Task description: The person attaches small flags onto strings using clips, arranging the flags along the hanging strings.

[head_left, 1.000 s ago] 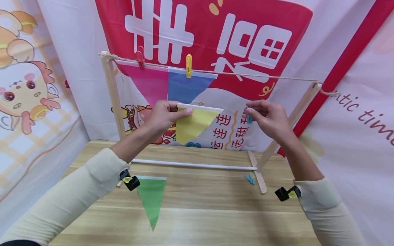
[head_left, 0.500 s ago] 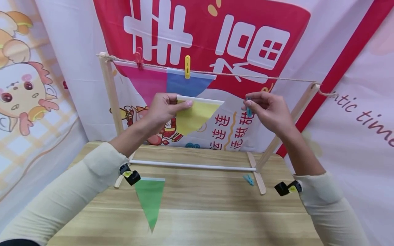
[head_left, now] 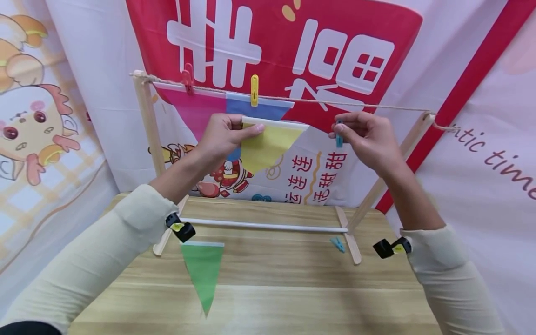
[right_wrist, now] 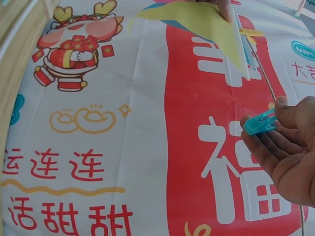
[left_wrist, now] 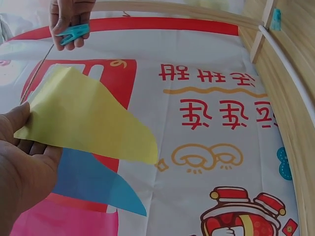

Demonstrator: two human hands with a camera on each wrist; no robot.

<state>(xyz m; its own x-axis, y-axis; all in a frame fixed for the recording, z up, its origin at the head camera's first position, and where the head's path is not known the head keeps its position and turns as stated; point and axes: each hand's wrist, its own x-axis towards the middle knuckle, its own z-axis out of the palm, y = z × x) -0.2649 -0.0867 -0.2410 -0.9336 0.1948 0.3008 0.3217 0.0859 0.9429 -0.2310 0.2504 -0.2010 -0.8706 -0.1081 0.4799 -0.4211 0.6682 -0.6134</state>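
Between thumb and fingers, my left hand (head_left: 224, 137) pinches the left end of a yellow flag's white top edge; the yellow flag (head_left: 272, 144) hangs just below the string, partly in front of the blue flag (head_left: 268, 109). My right hand (head_left: 370, 137) pinches a teal clip (head_left: 339, 135) to the right of the yellow flag, apart from it. In the right wrist view the teal clip (right_wrist: 261, 123) lies at the fingertips. A yellow clip (head_left: 254, 90) fastens the blue flag to the string (head_left: 335, 102), and a red clip (head_left: 188, 79) the pink flag (head_left: 197, 109).
A green flag (head_left: 204, 272) lies on the wooden table (head_left: 293, 298) at the front left. Another teal clip (head_left: 338, 244) rests by the right foot of the wooden stand (head_left: 353, 246). A white rod (head_left: 259, 225) joins the stand's feet. Printed cloth hangs behind.
Both hands have risen towards the string, the left with the yellow flag and the right with the teal clip. The yellow flag now covers part of the blue one.
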